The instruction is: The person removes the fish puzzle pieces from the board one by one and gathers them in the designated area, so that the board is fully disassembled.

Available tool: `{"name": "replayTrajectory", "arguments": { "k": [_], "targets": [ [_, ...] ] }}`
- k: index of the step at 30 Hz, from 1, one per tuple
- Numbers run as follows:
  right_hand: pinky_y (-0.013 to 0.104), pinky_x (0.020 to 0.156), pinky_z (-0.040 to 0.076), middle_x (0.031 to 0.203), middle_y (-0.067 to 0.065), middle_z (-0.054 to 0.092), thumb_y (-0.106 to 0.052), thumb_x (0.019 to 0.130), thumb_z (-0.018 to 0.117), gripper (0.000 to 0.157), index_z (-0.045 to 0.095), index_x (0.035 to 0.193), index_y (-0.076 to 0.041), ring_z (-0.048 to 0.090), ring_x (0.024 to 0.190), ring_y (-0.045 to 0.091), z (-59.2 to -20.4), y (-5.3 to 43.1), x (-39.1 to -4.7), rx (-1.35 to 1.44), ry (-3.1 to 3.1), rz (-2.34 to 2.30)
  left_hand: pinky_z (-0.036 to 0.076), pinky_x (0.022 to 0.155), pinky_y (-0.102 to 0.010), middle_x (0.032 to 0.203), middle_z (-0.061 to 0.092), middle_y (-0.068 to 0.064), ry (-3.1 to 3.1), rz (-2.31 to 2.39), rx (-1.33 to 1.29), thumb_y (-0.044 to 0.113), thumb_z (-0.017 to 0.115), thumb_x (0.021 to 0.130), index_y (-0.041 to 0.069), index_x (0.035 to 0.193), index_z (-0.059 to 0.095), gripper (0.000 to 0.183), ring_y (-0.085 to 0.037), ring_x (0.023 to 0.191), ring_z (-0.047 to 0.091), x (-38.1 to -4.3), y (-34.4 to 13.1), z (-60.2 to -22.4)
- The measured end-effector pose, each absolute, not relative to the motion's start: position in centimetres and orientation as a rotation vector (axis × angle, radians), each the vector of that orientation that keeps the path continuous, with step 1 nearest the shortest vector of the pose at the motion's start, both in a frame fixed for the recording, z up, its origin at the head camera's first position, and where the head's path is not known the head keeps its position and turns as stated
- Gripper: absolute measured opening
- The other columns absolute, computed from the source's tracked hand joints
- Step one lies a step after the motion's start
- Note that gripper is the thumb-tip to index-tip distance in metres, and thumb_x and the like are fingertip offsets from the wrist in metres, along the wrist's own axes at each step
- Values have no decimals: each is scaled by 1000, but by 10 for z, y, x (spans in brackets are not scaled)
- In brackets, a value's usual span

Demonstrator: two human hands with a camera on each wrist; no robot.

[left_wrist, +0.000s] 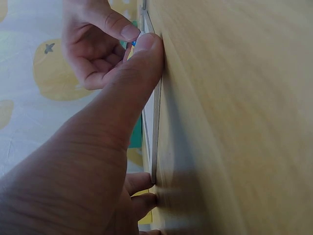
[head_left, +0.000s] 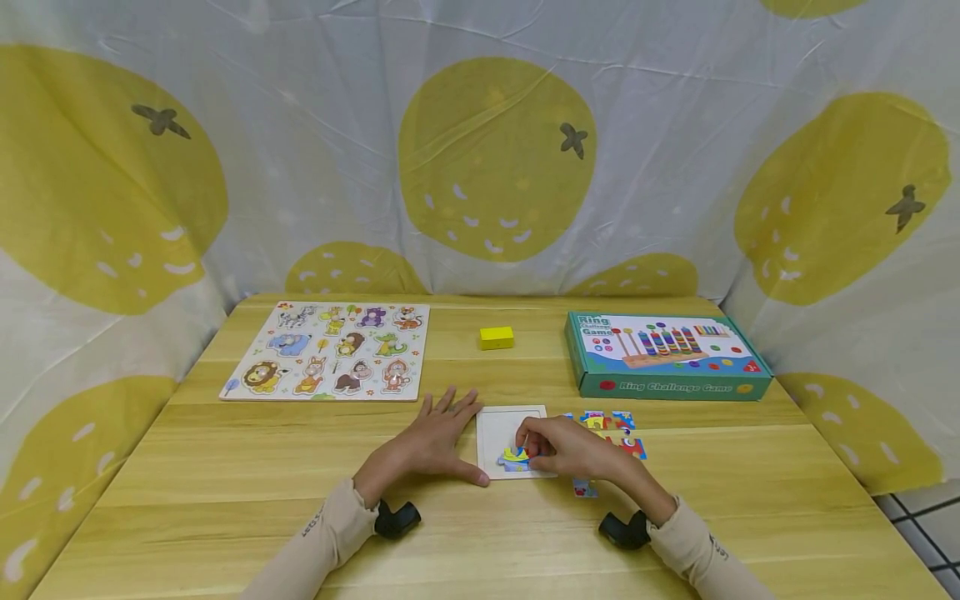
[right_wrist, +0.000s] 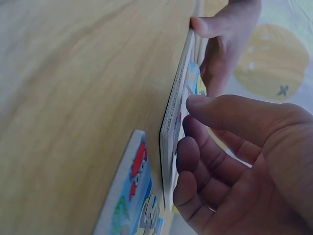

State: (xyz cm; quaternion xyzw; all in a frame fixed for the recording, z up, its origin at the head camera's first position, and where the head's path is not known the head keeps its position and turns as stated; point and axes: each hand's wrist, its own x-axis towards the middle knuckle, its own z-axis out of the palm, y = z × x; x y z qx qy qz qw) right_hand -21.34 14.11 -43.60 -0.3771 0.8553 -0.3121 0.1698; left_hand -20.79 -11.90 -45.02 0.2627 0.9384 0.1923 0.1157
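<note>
A small white puzzle tray (head_left: 497,429) lies on the table in front of me. My left hand (head_left: 435,440) is spread along its left side, thumb at the near corner and fingertips by the far corner. Over the tray's lower right, my right hand (head_left: 576,450) pinches a puzzle piece (right_wrist: 189,90) between thumb and fingers, mostly hidden by them. Blue and yellow puzzle pieces (head_left: 512,458) show in the tray beside those fingertips. More loose puzzle pieces (head_left: 621,419) lie right of the tray, partly behind the right hand; one shows a red crab (right_wrist: 133,178) in the right wrist view.
An animal peg board (head_left: 297,367) lies at the back left. A yellow block (head_left: 497,337) sits at the back middle, and a green Ring Challenge Game box (head_left: 675,387) at the back right. A fruit-patterned cloth (head_left: 495,158) hangs behind the table.
</note>
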Motion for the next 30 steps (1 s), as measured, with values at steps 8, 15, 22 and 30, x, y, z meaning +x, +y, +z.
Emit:
{"name": "replayTrajectory", "arguments": {
  "k": [8, 15, 22, 30],
  "targets": [
    [19, 63, 45, 78, -7, 57, -7, 88, 68, 15, 62, 102, -11, 50, 68, 5, -435, 141, -213, -1043, 2388, -947, -1, 112, -63, 160, 16, -5, 2751, 550, 772, 75, 70, 63, 12, 153, 26, 118, -36, 147, 3, -207, -119, -450],
    [19, 62, 45, 79, -6, 58, -8, 90, 66, 15, 62, 104, -11, 50, 68, 4, -436, 142, -215, -1035, 2353, -981, 0, 112, -64, 160, 16, -6, 2755, 546, 777, 76, 69, 63, 12, 153, 25, 118, -36, 146, 4, -207, -119, -449],
    [19, 62, 45, 78, -8, 58, -9, 91, 66, 15, 62, 105, -12, 50, 68, 3, -437, 144, -216, -1052, 2350, -984, 0, 112, -64, 160, 16, -6, 2754, 552, 776, 76, 69, 64, 12, 153, 25, 118, -36, 146, 4, -207, -119, -450],
    [18, 61, 44, 79, -8, 59, -10, 92, 64, 14, 63, 106, -11, 49, 68, 3, -434, 149, -214, -1023, 2338, -1002, -1, 112, -63, 160, 16, -7, 2754, 553, 774, 75, 70, 64, 11, 153, 25, 118, -36, 146, 3, -206, -119, -449]
  ]
}}
